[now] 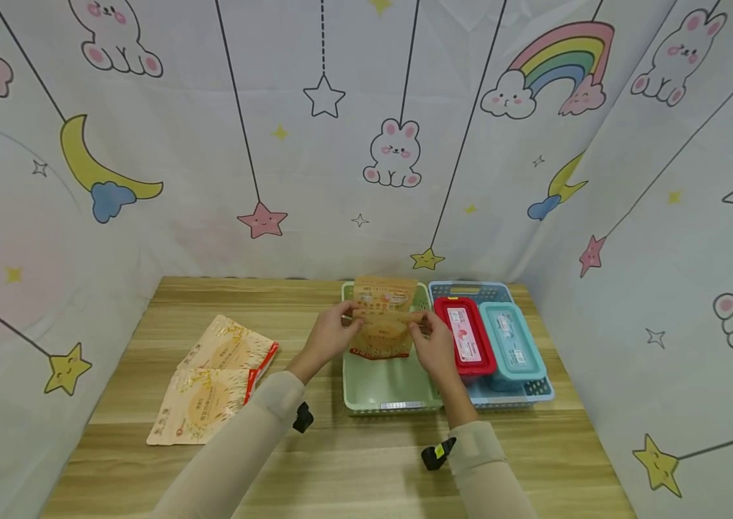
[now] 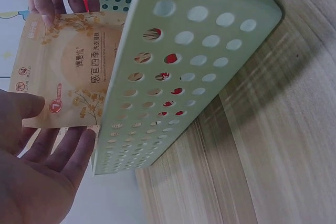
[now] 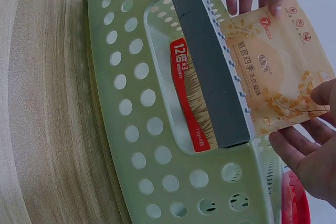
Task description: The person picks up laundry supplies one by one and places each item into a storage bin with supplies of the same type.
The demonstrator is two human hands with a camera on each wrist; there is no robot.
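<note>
A tan pouch of laundry pods (image 1: 384, 337) with a red lower edge stands upright, its lower part inside the green basket (image 1: 379, 386). My left hand (image 1: 334, 333) pinches its left edge, thumb on the near face and fingers behind. On the opposite edge, my right hand (image 1: 434, 346) pinches it the same way. In the right wrist view the printed front of the pouch (image 3: 278, 61) rises above the rim, and its red bottom shows through the handle opening. Behind it in the head view stands what looks like another tan pouch (image 1: 382, 290), mostly covered.
To the left, two similar pouches (image 1: 230, 349) (image 1: 204, 407) lie overlapping on the wooden table (image 1: 314, 461). Against the green basket's right side stands a blue basket (image 1: 515, 401), holding a red-lidded box (image 1: 466, 339) and a turquoise-lidded box (image 1: 512, 342). A patterned curtain (image 1: 314, 166) hangs behind.
</note>
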